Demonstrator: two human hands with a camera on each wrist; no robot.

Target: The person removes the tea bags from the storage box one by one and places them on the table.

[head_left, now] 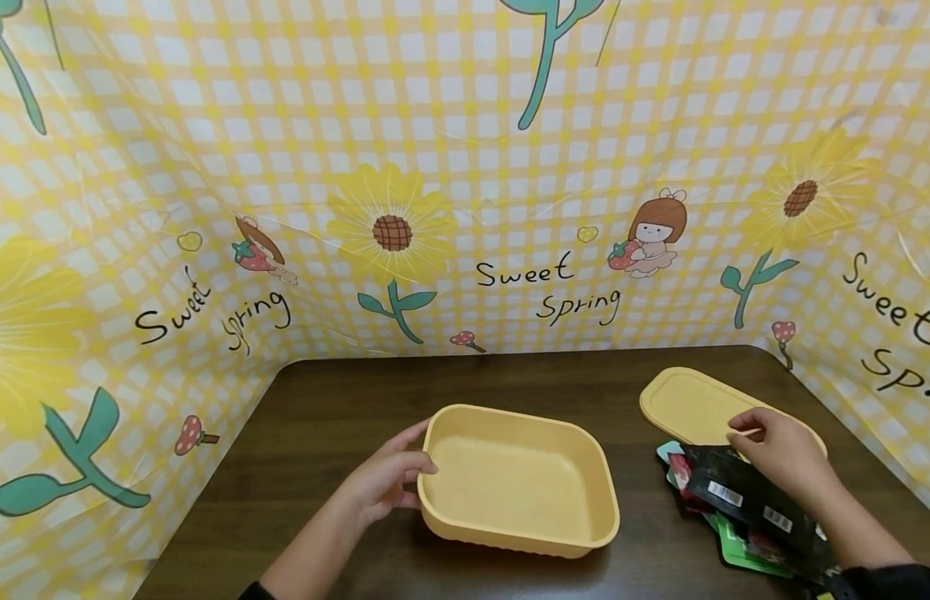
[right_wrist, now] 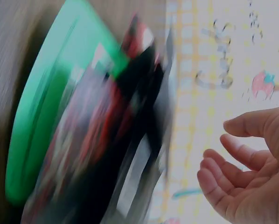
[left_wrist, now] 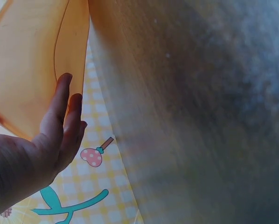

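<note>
A deep yellow rectangular container (head_left: 510, 492) sits on the dark table, its inside bare. My left hand (head_left: 386, 479) grips its left side, thumb over the rim and fingers along the outer wall. In the left wrist view, the fingers of that hand (left_wrist: 55, 133) lie against the container's wall (left_wrist: 25, 70). On the right, my right hand (head_left: 787, 454) hovers over a pile of flat packets, with a black packet (head_left: 757, 500) on top. The right wrist view shows this hand (right_wrist: 247, 172) with loosely bent fingers and nothing between them, beside a blurred green packet (right_wrist: 39, 112).
A yellow lid (head_left: 686, 400) lies at the back right, partly behind my right hand. Red and green packets (head_left: 742, 550) stick out beneath the black one. A checked yellow cloth (head_left: 465, 192) with printed flowers encloses the dark wooden table (head_left: 337, 392) at the back and sides.
</note>
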